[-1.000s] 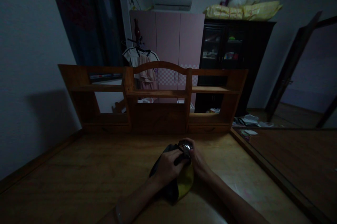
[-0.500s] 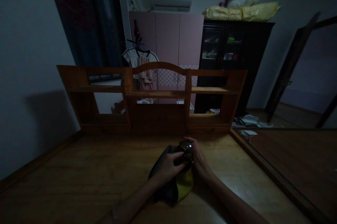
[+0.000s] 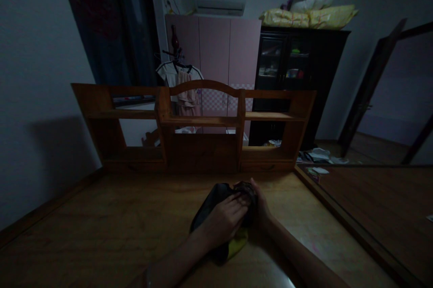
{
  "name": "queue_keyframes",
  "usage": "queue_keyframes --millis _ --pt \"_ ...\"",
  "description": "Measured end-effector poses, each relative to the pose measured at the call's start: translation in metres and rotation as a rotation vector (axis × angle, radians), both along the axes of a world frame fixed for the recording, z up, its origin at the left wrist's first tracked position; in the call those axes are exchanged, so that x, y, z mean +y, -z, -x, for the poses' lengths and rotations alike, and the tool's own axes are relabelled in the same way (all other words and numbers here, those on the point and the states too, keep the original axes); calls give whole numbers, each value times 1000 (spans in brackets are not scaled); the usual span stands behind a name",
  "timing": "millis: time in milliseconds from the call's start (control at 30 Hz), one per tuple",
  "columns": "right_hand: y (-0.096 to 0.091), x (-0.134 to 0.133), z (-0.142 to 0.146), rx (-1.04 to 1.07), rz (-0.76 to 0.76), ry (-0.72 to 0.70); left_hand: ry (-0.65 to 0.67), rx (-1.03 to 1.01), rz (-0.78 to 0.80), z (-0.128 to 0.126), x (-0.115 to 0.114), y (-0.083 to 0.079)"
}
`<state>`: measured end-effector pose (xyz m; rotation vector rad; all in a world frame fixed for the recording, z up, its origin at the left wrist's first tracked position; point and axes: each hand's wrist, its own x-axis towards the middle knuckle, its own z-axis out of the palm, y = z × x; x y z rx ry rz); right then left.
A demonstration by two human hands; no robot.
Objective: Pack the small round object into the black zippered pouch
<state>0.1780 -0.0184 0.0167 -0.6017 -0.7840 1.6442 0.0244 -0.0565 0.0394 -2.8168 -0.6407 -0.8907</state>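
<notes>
A dark cloth [image 3: 213, 198] with a yellow part [image 3: 238, 243] lies bunched on the wooden desktop beneath my hands. My left hand [image 3: 230, 213] presses over its upper end, back of the hand up and fingers close together. Against the opposite side, my right hand [image 3: 262, 207] curls around a dark rounded object [image 3: 246, 185]. Cloth and fingers cover most of that object, so its kind is hidden. Both hands nearly meet there.
A wooden shelf unit [image 3: 203, 121] stands along the back of the desktop [image 3: 135, 216]. On the right, a raised wooden edge [image 3: 324, 207] borders it. A white wall [image 3: 43, 121] rises on the left. Wardrobes and hanging clothes are farther back.
My left hand has moved up and right, its fingers now lying over the dark rounded object. The shiny surface that showed before is mostly covered. My right hand has shifted slightly right.
</notes>
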Motion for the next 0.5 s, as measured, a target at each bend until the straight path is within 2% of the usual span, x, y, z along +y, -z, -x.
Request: queue_keyframes --millis 133,233,367,500 --pt "0 1 -2 115 39 91 -111 55 -117 -2 4 -5" --pt "-2 1 -1 177 32 72 -183 76 -145 -4 8 -3" --pt "-4 0 3 192 59 29 -194 77 -153 -5 9 -1" --pt "-8 -4 7 120 28 7 -151 71 -198 -3 9 -1"
